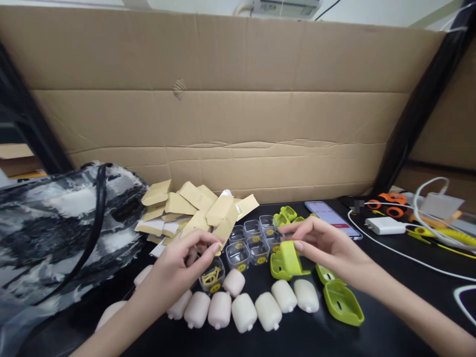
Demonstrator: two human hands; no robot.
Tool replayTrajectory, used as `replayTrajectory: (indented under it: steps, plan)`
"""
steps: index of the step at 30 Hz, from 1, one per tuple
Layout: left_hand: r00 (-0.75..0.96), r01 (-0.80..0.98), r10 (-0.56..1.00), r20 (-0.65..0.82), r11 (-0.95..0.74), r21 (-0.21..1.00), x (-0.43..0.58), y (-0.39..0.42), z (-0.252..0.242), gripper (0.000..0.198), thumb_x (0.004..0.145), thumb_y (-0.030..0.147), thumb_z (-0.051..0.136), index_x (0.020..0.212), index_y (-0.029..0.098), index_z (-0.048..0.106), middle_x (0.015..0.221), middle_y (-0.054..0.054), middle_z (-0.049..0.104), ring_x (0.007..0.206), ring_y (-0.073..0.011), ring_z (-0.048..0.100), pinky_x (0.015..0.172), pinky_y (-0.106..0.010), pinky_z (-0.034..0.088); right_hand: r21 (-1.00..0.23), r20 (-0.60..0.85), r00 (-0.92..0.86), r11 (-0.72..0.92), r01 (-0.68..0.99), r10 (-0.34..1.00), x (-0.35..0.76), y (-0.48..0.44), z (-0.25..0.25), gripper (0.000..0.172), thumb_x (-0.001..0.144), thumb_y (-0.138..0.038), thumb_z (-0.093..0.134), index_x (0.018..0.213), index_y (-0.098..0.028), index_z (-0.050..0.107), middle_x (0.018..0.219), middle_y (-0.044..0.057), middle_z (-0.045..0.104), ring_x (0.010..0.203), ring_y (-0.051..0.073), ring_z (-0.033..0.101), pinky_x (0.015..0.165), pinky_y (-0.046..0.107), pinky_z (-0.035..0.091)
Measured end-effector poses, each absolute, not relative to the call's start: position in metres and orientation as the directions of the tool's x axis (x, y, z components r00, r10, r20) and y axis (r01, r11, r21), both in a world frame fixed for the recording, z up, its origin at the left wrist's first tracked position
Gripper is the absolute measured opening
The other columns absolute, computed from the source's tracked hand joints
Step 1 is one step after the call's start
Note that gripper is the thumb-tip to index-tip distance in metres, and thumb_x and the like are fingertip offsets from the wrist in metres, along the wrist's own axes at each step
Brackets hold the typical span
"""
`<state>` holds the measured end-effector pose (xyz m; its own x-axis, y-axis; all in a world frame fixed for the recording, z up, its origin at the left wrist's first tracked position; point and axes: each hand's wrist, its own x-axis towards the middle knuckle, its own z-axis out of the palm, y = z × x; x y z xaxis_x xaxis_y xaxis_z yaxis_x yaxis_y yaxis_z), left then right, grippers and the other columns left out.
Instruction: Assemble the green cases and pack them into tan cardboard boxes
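My left hand [193,258] is closed in a pinch on a small yellow piece [219,249], too small to name. Just below it, a clear square cup [216,287] holds yellow clip-like parts [211,275]. On the right, my right hand [322,243] grips a lime-green soft case [290,260] between thumb and fingers. Another green case [344,302] lies opened out below that hand, and more green pieces [288,214] sit behind it. Several clear cups with yellow face stickers [238,255] stand between my hands. A curved row of cream barrel-shaped pieces [244,312] lies in front.
Folded brown cardboard boxes [197,198] are heaped at the back left, beside a black-and-white bag [74,223]. A phone [330,218], a white charger [385,225], cables and orange-handled tools [390,201] occupy the right. A cardboard wall [238,119] closes the back.
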<state>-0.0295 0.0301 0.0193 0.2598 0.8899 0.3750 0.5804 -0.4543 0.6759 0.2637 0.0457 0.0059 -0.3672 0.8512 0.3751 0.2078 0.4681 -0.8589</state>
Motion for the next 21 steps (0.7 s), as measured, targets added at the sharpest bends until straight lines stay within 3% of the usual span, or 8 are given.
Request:
replayTrajectory:
  steps: [3, 8, 11, 14, 17, 21]
  plan:
    - [0.191, 0.32, 0.96, 0.204, -0.258, 0.912, -0.021, 0.024, 0.019, 0.02, 0.083, 0.04, 0.059, 0.082, 0.02, 0.063, 0.081, -0.003, 0.074, 0.066, -0.0151, 0.062, 0.055, -0.022, 0.048, -0.977, 0.205, -0.338, 0.21, -0.022, 0.919, 0.248, 0.039, -0.002, 0.023, 0.091, -0.046, 0.055, 0.085, -0.024, 0.049, 0.101, 0.006, 0.069, 0.099, 0.021, 0.065, 0.084, 0.037, 0.052]
    - [0.237, 0.114, 0.966, 0.103, -0.133, 0.985, -0.013, 0.026, 0.01, 0.016, 0.075, 0.036, 0.072, 0.073, 0.02, 0.072, 0.069, 0.002, 0.068, 0.053, -0.0075, 0.051, 0.051, -0.017, 0.044, -0.971, -0.009, -0.419, -0.108, -0.214, 0.908, 0.236, 0.032, -0.007, 0.023, 0.088, -0.045, 0.062, 0.091, -0.025, 0.05, 0.07, -0.003, 0.065, 0.06, 0.013, 0.063, 0.049, 0.02, 0.051]
    - [0.231, 0.092, 0.968, 0.094, -0.118, 0.989, -0.013, 0.028, 0.003, 0.011, 0.074, 0.033, 0.074, 0.074, 0.023, 0.078, 0.075, 0.001, 0.068, 0.063, -0.01, 0.057, 0.06, -0.019, 0.048, -0.95, -0.102, -0.463, -0.224, -0.217, 0.881, 0.237, 0.03, -0.005, 0.021, 0.091, -0.044, 0.056, 0.098, -0.024, 0.054, 0.053, -0.006, 0.056, 0.042, 0.01, 0.053, 0.038, 0.017, 0.046]
    - [0.216, 0.089, 0.975, 0.055, -0.076, 0.993, -0.016, 0.027, 0.001, 0.016, 0.075, 0.035, 0.075, 0.087, 0.025, 0.079, 0.089, -0.002, 0.071, 0.085, -0.0165, 0.063, 0.078, -0.024, 0.051, -0.917, -0.138, -0.515, -0.306, -0.257, 0.846, 0.24, 0.026, -0.003, 0.029, 0.092, -0.046, 0.053, 0.102, -0.019, 0.058, 0.057, -0.004, 0.056, 0.048, 0.01, 0.056, 0.047, 0.02, 0.051]
    - [0.238, 0.095, 0.971, 0.038, -0.062, 0.994, -0.017, 0.025, 0.004, 0.024, 0.074, 0.036, 0.075, 0.095, 0.025, 0.078, 0.11, -0.005, 0.07, 0.105, -0.0222, 0.061, 0.092, -0.031, 0.048, -0.925, -0.084, -0.577, -0.279, -0.258, 0.813, 0.244, 0.023, -0.003, 0.038, 0.081, -0.044, 0.065, 0.108, -0.018, 0.056, 0.075, 0.0, 0.061, 0.064, 0.012, 0.062, 0.063, 0.024, 0.053]
    - [0.355, 0.14, 0.934, -0.026, -0.025, 0.99, -0.016, 0.022, 0.005, 0.023, 0.075, 0.033, 0.074, 0.095, 0.023, 0.077, 0.107, -0.006, 0.07, 0.097, -0.0212, 0.066, 0.086, -0.031, 0.051, -0.997, 0.078, -0.509, 0.068, -0.038, 0.857, 0.239, 0.024, -0.004, 0.051, 0.074, -0.023, 0.07, 0.119, -0.026, 0.044, 0.088, -0.002, 0.058, 0.067, 0.012, 0.058, 0.063, 0.025, 0.05]
